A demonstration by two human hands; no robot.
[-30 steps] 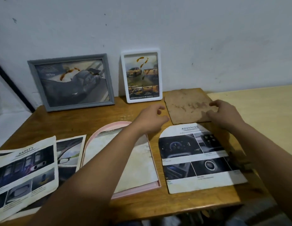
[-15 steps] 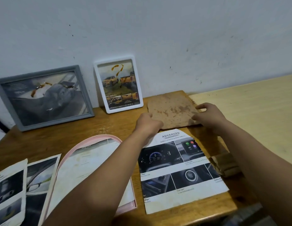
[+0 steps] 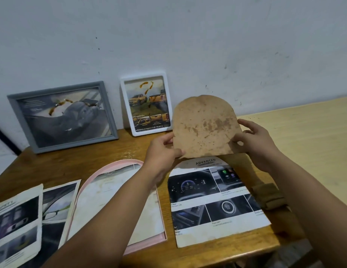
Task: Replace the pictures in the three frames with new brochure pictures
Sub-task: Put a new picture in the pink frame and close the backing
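Observation:
An arched brown backing board (image 3: 204, 126) is lifted off the table, tilted up toward me. My left hand (image 3: 163, 149) pinches its lower left corner and my right hand (image 3: 255, 142) grips its right edge. Below it lies an arch-cut brochure picture (image 3: 213, 202) headed ADVANCED, showing car dashboard photos. A pink arched frame (image 3: 118, 167) lies flat to its left with a pale sheet inside, partly hidden by my left forearm. A grey frame (image 3: 60, 117) and a white frame (image 3: 146, 104) lean against the wall, each with a car picture.
Loose brochure pages (image 3: 19, 227) lie at the table's front left. A folded brown stand piece (image 3: 269, 194) rests by the right edge of the wooden table (image 3: 110, 149). A paler tabletop (image 3: 308, 136) adjoins on the right.
Both hands have taken hold of the brown backing board and raised it from flat on the table to tilted upright. The camera has moved closer.

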